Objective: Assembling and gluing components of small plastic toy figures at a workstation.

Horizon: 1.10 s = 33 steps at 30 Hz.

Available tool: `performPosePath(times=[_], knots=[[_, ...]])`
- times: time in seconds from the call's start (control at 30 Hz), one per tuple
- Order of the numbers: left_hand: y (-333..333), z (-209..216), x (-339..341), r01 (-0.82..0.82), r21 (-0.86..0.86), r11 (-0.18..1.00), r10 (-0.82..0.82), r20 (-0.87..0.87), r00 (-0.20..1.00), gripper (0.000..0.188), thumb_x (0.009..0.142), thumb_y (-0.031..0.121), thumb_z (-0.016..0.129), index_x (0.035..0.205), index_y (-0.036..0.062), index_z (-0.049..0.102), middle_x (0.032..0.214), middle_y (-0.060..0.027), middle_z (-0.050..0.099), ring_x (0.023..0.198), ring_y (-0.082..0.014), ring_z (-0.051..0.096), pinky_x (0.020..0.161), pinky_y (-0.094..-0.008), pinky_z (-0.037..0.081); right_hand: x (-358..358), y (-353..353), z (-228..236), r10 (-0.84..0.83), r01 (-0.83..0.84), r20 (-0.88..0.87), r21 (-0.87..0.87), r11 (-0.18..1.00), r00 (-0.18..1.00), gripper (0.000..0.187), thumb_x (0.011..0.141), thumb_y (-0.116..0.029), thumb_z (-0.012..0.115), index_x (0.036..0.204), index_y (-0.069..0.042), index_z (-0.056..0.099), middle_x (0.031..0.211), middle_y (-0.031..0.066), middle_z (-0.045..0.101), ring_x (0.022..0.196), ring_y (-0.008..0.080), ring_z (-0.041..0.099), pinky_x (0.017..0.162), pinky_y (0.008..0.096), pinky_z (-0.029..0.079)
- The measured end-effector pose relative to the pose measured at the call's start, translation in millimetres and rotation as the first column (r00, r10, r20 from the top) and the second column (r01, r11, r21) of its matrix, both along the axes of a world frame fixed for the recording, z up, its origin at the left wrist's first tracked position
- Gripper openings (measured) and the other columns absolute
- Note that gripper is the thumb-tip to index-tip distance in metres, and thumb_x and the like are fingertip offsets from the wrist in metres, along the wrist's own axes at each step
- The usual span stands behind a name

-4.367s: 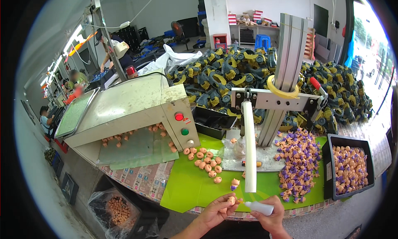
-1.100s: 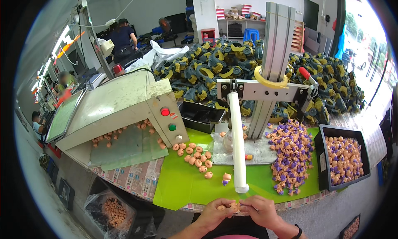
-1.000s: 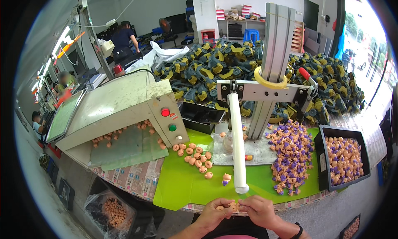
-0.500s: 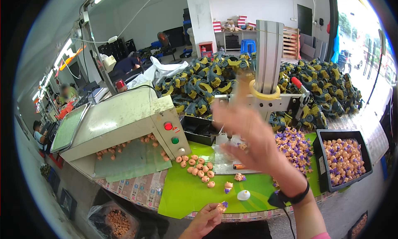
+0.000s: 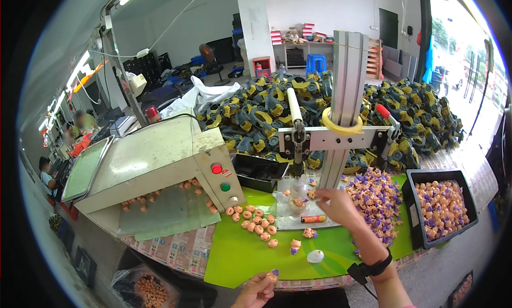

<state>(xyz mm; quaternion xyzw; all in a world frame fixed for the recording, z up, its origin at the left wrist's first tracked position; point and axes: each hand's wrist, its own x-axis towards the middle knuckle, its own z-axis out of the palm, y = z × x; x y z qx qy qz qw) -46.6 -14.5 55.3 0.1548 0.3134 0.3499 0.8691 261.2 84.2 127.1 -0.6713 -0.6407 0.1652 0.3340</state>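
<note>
Low at the front, my left hand (image 5: 256,292) pinches a small doll figure (image 5: 273,276) with a purple part on top. My right hand (image 5: 341,207), wearing a black wrist strap, reaches to the metal base plate under the hand press (image 5: 341,134). Its fingertips are closed beside small peach-coloured doll parts (image 5: 312,195); what they hold, if anything, is hidden. A clear fixture (image 5: 298,193) stands under the press's plunger, with a doll part at its foot. The press's pale lever handle (image 5: 294,105) points up. An orange tube (image 5: 313,219) lies on the plate's front edge.
Round peach heads (image 5: 257,222) lie by the cream machine (image 5: 144,158) on the left. Two doll figures and a white egg-shaped piece (image 5: 315,256) sit in front. Right are a purple-and-peach heap (image 5: 373,198) and a filled black bin (image 5: 413,212). Dark-and-yellow toy parts (image 5: 421,118) pile up behind.
My right hand has come down from near the press lever to the base plate. The upright lever handle now shows plainly. My left hand still holds the doll figure, a little lower and further left.
</note>
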Motion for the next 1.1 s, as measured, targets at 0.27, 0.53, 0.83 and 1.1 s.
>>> performPosePath(times=[0.27,0.53,0.83,1.1], knots=[[-3,9,19,0.039,0.032,0.999,-0.039,-0.009,0.999,0.013,0.087,0.011,0.062,0.099,0.0107,0.057,0.085,-0.0003,0.058,0.061,-0.0047,0.049,0.051,-0.0175,0.039,-13,33,-79,0.108,-0.063,-0.106,0.361,0.931,0.988,0.022,0.079,-0.005,0.064,0.1,0.001,0.063,0.093,0.0156,0.063,0.08,0.0293,0.063,0.071,0.0366,0.05],[-1,8,12,0.035,0.02,0.999,-0.034,-0.041,0.999,0.011,0.087,0.014,0.062,0.097,0.0116,0.057,0.084,0.0013,0.057,0.06,-0.0045,0.048,0.05,-0.0176,0.038,-3,-25,-55,0.059,0.0,-0.356,0.165,0.986,0.933,0.024,0.079,-0.012,0.07,0.098,0.0,0.065,0.077,0.0086,0.062,0.065,0.0143,0.058,0.059,0.0265,0.047],[18,7,21,0.038,0.046,0.998,-0.039,0.014,0.999,0.014,0.087,0.013,0.062,0.1,0.0105,0.057,0.087,0.0011,0.056,0.059,-0.0058,0.046,0.051,-0.019,0.04,23,-109,-53,-0.196,0.19,-0.617,-0.077,0.979,0.762,0.026,0.078,-0.013,0.073,0.099,0.0,0.067,0.071,-0.0012,0.059,0.061,0.0031,0.048,0.054,0.0199,0.042],[20,9,35,0.068,0.033,0.997,-0.067,-0.016,0.998,0.019,0.086,0.013,0.063,0.103,0.0099,0.056,0.089,-0.0003,0.056,0.06,-0.0063,0.046,0.052,-0.0201,0.04,21,-142,-64,-0.201,0.265,-0.57,0.03,0.964,0.796,0.025,0.08,-0.012,0.071,0.102,-0.001,0.065,0.081,0.0013,0.063,0.067,0.0046,0.055,0.06,0.0203,0.046]])
